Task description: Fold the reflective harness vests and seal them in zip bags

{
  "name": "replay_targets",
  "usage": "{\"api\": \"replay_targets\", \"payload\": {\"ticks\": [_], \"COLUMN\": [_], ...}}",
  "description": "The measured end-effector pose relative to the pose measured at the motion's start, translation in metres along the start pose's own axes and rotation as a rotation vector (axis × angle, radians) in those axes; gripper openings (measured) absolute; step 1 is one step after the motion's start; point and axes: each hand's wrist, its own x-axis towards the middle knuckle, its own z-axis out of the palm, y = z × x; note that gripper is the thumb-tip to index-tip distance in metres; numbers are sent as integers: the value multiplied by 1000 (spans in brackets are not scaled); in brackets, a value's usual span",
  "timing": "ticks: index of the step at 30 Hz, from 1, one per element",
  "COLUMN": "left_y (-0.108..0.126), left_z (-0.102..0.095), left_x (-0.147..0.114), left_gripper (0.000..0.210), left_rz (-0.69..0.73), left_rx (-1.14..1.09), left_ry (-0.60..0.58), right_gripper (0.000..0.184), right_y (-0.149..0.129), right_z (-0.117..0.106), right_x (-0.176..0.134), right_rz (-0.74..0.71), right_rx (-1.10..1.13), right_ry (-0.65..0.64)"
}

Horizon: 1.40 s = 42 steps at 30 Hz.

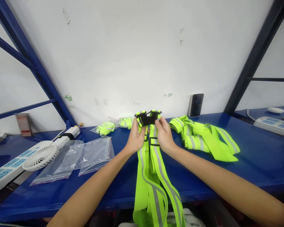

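Note:
Between my two hands I hold up a neon yellow reflective strap harness (160,164) with grey stripes and black buckles. My left hand (136,137) is closed on the left side of its top, near a black part (148,119). On the opposite side, my right hand (164,132) pinches the harness beside the same black part. The long straps hang down over the table's front edge toward my lap. To the right of my right hand lies a pile of similar yellow straps (201,135), some rolled and some loose.
Clear plastic bags (94,154) lie flat on the blue table (123,176) at left. Behind them are bagged yellow straps (105,128). A white handheld fan (41,156) rests by a power strip (16,164). A dark-faced device (196,105) stands against the wall.

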Motion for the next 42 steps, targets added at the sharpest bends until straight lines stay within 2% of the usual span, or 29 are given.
{"api": "replay_targets", "payload": {"ticks": [5, 9, 12, 15, 19, 21, 24, 25, 27, 29, 31, 36, 42], "left_y": [2, 1, 1, 4, 9, 8, 3, 1, -2, -2, -1, 2, 5], "left_z": [2, 5, 11, 15, 14, 11, 6, 4, 2, 1, 1, 5, 10], "left_x": [-5, -8, -10, -10, -7, -4, 1, 2, 5, 7, 8, 2, 0], "left_gripper": [33, 38, 31, 29, 46, 51, 61, 64, 59, 45, 35, 26, 21], "left_rz": [-42, -93, -69, -74, -139, -155, -192, -207, -239, -248, -230, -206, -118], "left_rx": [-24, -37, -17, -82, -177, -187, -230, -248, -257, -215, -160, -174, -219], "left_ry": [110, 186, 228, 227, 192, 184, 160, 150, 128, 125, 144, 132, 130], "right_gripper": [22, 22, 20, 19, 16, 25, 56, 61, 51, 34, 28, 32, 39], "right_y": [-3, -6, -8, -8, -3, -2, -1, -2, -1, 0, 2, 5, 2], "right_z": [5, 9, 10, 12, 11, 9, 6, 5, 4, 4, 5, 9, 7], "right_x": [-10, -13, -15, -14, -7, -2, 4, 6, 7, 5, 2, -5, -7], "right_rz": [-51, -94, -114, -128, -111, -54, 102, 124, 97, 40, -8, -146, -228], "right_rx": [-25, -77, -114, -117, -57, 10, 111, 117, 70, -12, -85, -184, -223], "right_ry": [-56, -23, 5, 11, -6, -20, -68, -85, -110, -120, -113, -35, -75]}}
